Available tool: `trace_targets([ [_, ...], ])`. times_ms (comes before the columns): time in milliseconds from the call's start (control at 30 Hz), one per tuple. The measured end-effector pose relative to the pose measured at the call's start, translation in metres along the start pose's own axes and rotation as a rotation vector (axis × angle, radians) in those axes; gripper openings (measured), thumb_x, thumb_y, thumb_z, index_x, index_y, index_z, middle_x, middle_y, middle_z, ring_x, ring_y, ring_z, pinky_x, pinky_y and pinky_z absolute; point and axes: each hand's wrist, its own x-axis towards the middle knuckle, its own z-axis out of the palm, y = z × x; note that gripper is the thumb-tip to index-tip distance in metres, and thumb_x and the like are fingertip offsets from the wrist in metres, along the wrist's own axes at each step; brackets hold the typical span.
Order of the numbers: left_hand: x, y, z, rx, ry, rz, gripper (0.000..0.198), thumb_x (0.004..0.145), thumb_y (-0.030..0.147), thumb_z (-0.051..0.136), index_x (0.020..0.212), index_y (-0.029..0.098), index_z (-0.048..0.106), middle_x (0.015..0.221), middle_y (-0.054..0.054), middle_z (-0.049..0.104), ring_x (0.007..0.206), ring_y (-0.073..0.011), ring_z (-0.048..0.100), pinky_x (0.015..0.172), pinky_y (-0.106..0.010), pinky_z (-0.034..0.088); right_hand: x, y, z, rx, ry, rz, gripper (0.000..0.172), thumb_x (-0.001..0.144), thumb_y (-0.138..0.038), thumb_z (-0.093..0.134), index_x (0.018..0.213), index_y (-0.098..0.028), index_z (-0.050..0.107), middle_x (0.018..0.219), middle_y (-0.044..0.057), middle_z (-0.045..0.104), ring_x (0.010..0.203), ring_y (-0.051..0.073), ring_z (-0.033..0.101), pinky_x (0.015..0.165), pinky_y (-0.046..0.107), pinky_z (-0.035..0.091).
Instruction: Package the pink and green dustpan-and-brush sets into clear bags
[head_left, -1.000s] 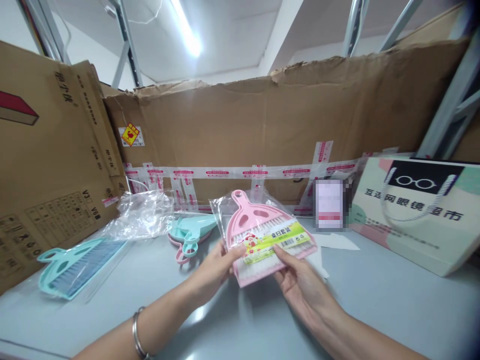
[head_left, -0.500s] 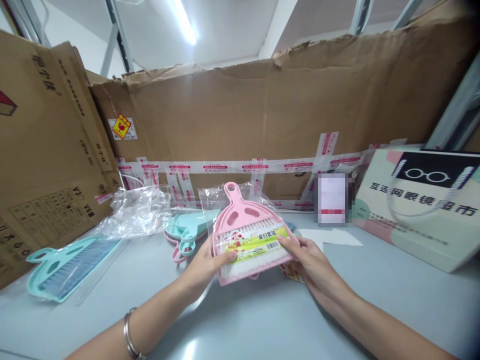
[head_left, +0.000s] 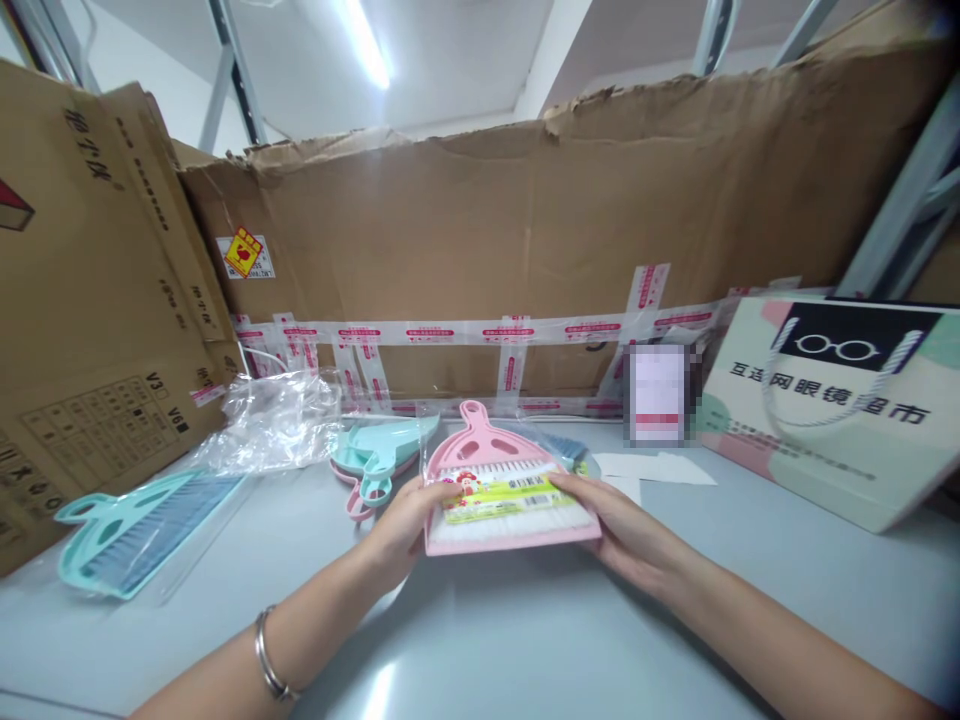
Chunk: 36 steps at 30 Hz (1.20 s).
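A pink dustpan and brush set [head_left: 491,445] in a clear bag is held over the table, its handle pointing away from me and its wide edge toward me. A yellow-green label [head_left: 510,497] lies across the white bristles. My left hand [head_left: 411,518] grips the set's left side, thumb on top. On the right side, my right hand [head_left: 611,515] is closed round it the same way, thumb at the label's end. Beyond the left hand sit turquoise dustpans [head_left: 386,450] with a pink one beneath. Blue bristles [head_left: 564,450] show partly behind the pink set.
A bagged turquoise dustpan and brush set [head_left: 142,530] lies at the left. Crumpled clear plastic [head_left: 274,420] is behind it. A large cardboard box [head_left: 450,230] walls off the back, and another carton [head_left: 97,330] stands left. At right are white paper [head_left: 656,467] and a paper bag [head_left: 825,440].
Both hands have lowered the pink set slightly and tipped it flatter. Its front edge is now nearly level, and the blue bristles behind show more.
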Motion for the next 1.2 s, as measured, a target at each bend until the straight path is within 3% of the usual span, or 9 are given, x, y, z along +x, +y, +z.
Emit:
trace_targets([
  [167,0.001,0.005,-0.005,-0.01,-0.04,0.007,0.033,0.073,0.023,0.061,0.1,0.005,0.061,0.09,-0.014,0.071,0.08,-0.021,0.067,0.068,-0.026,0.051,-0.009,-0.008,0.002,0.02,-0.086,0.003,0.028,0.077,-0.018,0.06,0.104,-0.008,0.058,0.096,0.012,0.069,0.077,0.014,0.067,0.059,0.018,0.054],
  [333,0.003,0.006,-0.008,-0.05,0.018,-0.026,0.033,0.074,0.028,0.06,0.1,0.008,0.062,0.089,-0.011,0.071,0.08,-0.0189,0.067,0.064,-0.022,0.05,-0.015,-0.014,0.0,-0.043,-0.277,0.005,0.046,0.068,-0.008,0.068,0.112,-0.013,0.055,0.105,0.01,0.067,0.081,0.013,0.066,0.071,0.017,0.054],
  [400,0.003,0.006,-0.009,-0.053,0.014,-0.025,0.036,0.073,0.03,0.062,0.103,0.01,0.061,0.09,-0.011,0.071,0.084,-0.0195,0.067,0.065,-0.022,0.05,-0.013,-0.013,-0.002,-0.048,-0.297,0.002,0.052,0.065,-0.006,0.069,0.114,-0.014,0.054,0.107,0.009,0.066,0.086,0.014,0.066,0.074,0.018,0.055],
  [600,-0.001,0.012,-0.01,-0.021,-0.1,0.002,0.043,0.074,0.033,0.064,0.11,0.01,0.059,0.108,-0.014,0.066,0.098,-0.0222,0.062,0.078,-0.026,0.049,-0.008,-0.005,-0.001,-0.002,-0.14,-0.021,0.047,0.066,-0.003,0.067,0.11,-0.011,0.053,0.102,0.011,0.068,0.089,0.018,0.066,0.073,0.018,0.056],
  [800,-0.002,0.012,-0.015,0.002,-0.35,0.08,0.057,0.064,0.012,0.073,0.118,0.014,0.053,0.12,-0.013,0.059,0.11,-0.0226,0.056,0.094,-0.03,0.042,-0.006,0.0,0.003,0.077,0.0,-0.072,0.04,0.07,0.0,0.061,0.106,-0.012,0.052,0.099,0.009,0.069,0.089,0.017,0.066,0.072,0.02,0.058],
  [1033,0.0,0.007,-0.01,0.031,-0.285,0.12,0.052,0.063,0.01,0.073,0.111,0.012,0.055,0.115,-0.015,0.061,0.105,-0.0223,0.058,0.088,-0.028,0.045,-0.006,0.004,0.004,0.048,0.1,-0.087,0.029,0.076,-0.002,0.056,0.103,-0.012,0.052,0.092,0.009,0.07,0.075,0.014,0.068,0.066,0.019,0.058],
  [1200,0.001,0.007,-0.009,0.001,-0.231,0.078,0.052,0.061,0.007,0.072,0.11,0.01,0.054,0.112,-0.015,0.062,0.098,-0.0191,0.06,0.082,-0.025,0.046,-0.01,-0.001,0.004,0.01,0.036,-0.072,0.026,0.076,-0.007,0.057,0.101,-0.013,0.052,0.091,0.01,0.07,0.079,0.017,0.068,0.07,0.023,0.058],
])
